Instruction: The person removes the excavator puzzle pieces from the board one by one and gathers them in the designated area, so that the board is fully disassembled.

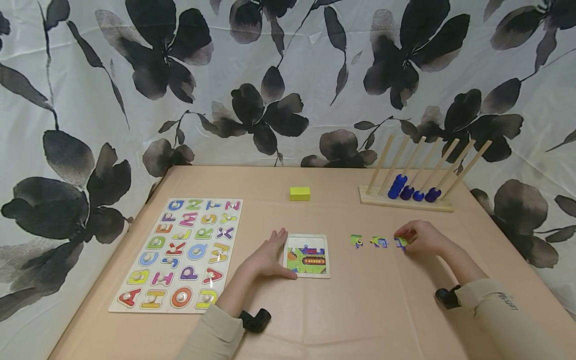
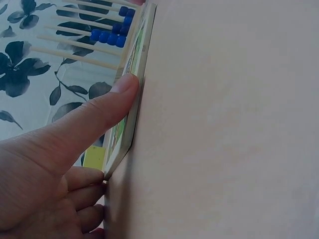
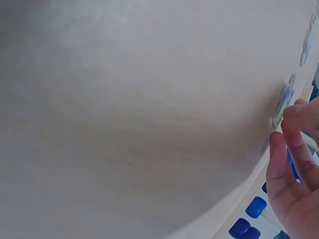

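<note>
My left hand point(image 1: 268, 255) lies spread along the left side of a small white-framed jigsaw puzzle point(image 1: 327, 256), partly filled with a colourful vehicle picture. Its straight thumb point(image 2: 112, 102) presses on the frame's near edge, and the other fingers sit beside the frame. My right hand point(image 1: 425, 237) pinches a small green and blue puzzle piece point(image 1: 400, 243) between thumb and fingertips. In the right wrist view that piece point(image 3: 281, 107) is seen edge-on at the fingertips; whether it touches the table is unclear. Two more loose pieces, one point(image 1: 356, 240) and another point(image 1: 379, 242), lie to its left.
An alphabet peg board point(image 1: 202, 207) lies at the left of the table point(image 1: 351, 315). A yellow block point(image 1: 299, 194) sits behind the puzzle. At the back right stands a wooden rack point(image 1: 405, 202) with upright rods and several blue beads point(image 1: 397, 186). Floral cloth point(image 1: 324, 100) hangs behind.
</note>
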`<action>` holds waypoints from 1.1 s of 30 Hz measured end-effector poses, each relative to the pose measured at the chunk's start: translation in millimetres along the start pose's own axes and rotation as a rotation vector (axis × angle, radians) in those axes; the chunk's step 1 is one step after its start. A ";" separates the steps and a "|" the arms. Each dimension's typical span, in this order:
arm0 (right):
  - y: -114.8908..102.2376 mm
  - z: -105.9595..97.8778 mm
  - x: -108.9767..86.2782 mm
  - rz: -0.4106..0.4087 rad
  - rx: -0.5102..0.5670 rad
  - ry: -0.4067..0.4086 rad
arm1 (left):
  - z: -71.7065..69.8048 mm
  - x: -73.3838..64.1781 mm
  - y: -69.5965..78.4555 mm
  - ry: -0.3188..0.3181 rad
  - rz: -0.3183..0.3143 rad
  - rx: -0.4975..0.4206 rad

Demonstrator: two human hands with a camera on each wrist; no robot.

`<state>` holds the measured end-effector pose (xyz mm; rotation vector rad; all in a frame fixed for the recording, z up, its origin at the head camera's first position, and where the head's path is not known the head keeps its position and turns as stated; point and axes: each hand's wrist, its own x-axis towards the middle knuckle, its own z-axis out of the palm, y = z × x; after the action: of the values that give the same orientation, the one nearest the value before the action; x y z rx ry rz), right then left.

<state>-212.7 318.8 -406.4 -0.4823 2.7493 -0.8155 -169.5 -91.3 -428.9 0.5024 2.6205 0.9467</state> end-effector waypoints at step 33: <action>-56.7 30.3 5.3 -0.215 0.058 0.097 | 1.9 1.5 -1.4 0.010 0.008 0.010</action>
<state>-194.3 257.4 -400.0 -0.7548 2.7852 -0.9902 -170.3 -90.6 -431.4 0.5115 2.6358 0.9413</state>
